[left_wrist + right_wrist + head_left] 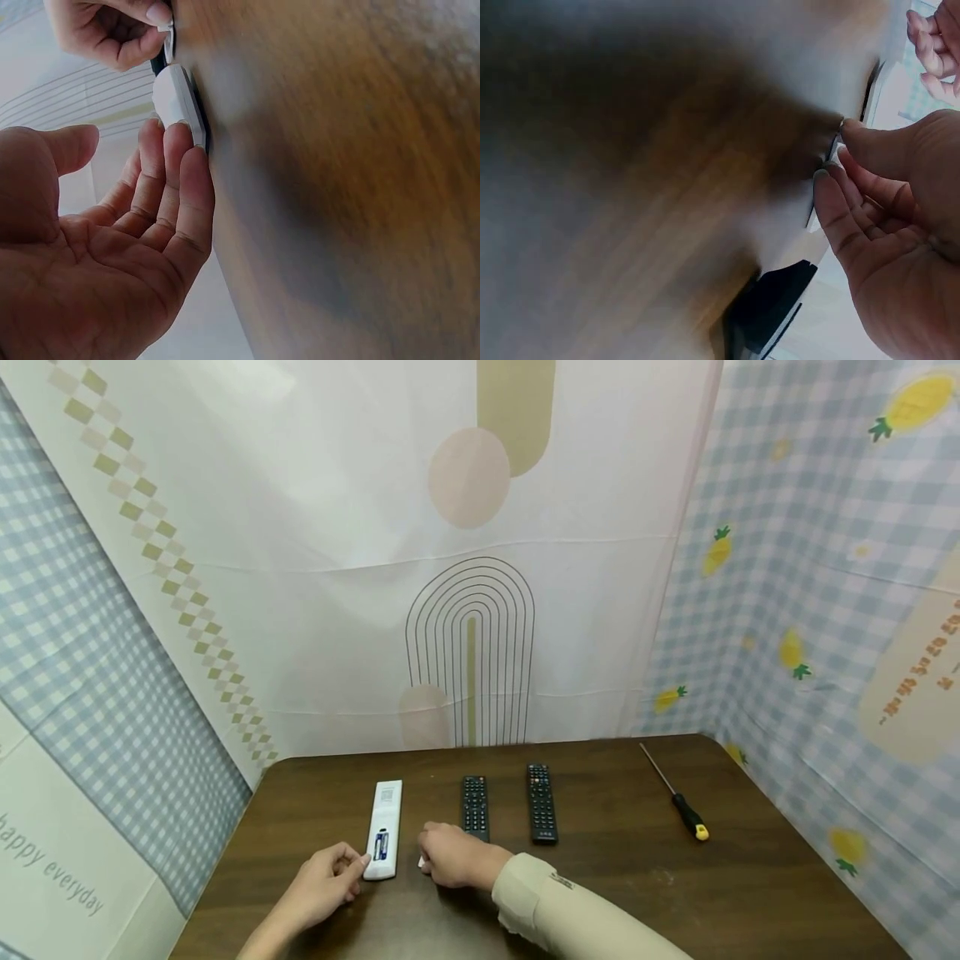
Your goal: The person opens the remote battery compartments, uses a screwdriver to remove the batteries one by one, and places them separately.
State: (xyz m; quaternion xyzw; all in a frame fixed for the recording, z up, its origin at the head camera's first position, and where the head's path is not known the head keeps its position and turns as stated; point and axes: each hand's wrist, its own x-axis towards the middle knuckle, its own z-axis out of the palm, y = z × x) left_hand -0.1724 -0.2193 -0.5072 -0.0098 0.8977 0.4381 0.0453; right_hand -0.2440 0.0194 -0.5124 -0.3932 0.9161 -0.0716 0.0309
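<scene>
On the table (720,893) lie a left remote (387,814), a middle remote (475,806), a right remote (542,806) and, farthest right, a screwdriver (687,814). Batteries (381,847) sit in the left remote's near end. The left hand (322,885) touches its left side; the right hand (453,856), with a lid (170,46) in it, is on its right.

A homelike nook, to judge by its wood-grained table (622,902), white printed hanging (330,635) and pineapple-patterned checked cloth (802,568).

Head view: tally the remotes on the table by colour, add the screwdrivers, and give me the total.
White remote: 1
Black remotes: 2
Screwdriver: 1
Total: 4
</scene>
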